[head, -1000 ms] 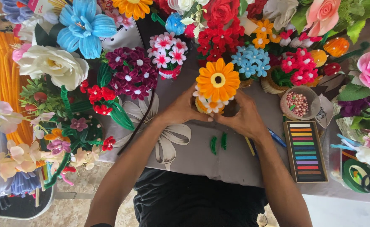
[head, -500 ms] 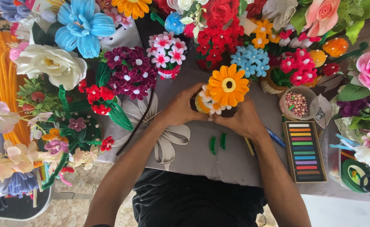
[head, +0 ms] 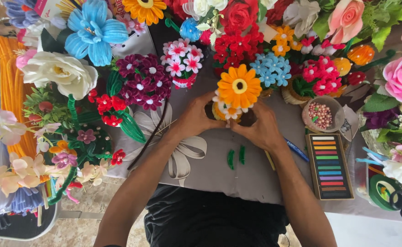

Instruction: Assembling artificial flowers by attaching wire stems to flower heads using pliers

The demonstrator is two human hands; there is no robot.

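At mid-bench point(head: 255, 183), both hands, left hand point(head: 196, 120) and right hand point(head: 260, 130), cup a small pot posy topped by an orange fuzzy-wire daisy point(head: 239, 86), each grip closed around its base, apparently shaping the arrangement; steady fingers seem needed beside two green wire bits point(head: 236, 156).

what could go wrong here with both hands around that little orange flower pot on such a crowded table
The left hand and right hand cup the orange flower pot among packed bouquets; tilting it might knock the blue flowers. The bead cup sits beside the right wrist and could spill.
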